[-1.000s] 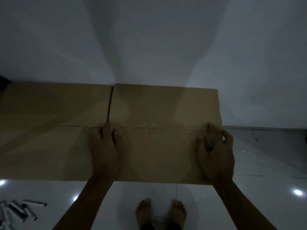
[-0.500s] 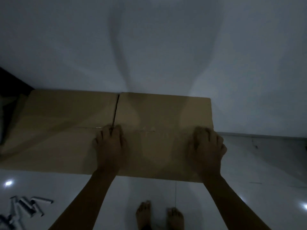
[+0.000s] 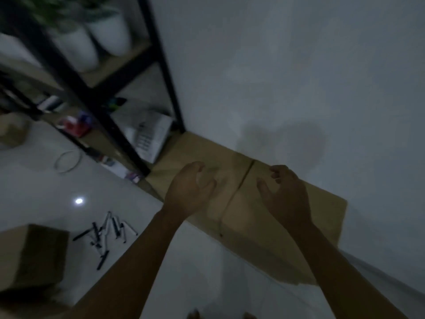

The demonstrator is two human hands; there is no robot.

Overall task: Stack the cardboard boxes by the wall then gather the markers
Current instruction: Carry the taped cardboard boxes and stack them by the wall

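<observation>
- Both hands have come off the boxes (image 3: 264, 203): a second ago each lay flat on the top edge, and now the left hand (image 3: 187, 195) and right hand (image 3: 286, 199) hover just above, fingers loosely curled and holding nothing.
- The boxes sit side by side against the wall (image 3: 299, 77), touching it, the seam between them under the gap between the hands.
- The view has swung left, bringing in a black shelf (image 3: 158, 72) just left of the boxes and, on the floor well left of them, a loose heap of markers (image 3: 104, 233).
- A third box (image 3: 32, 256) stands on the floor further left of the boxes, beyond the markers.
- Judgement: placing against the wall looks finished; next comes that box, or the markers.
</observation>
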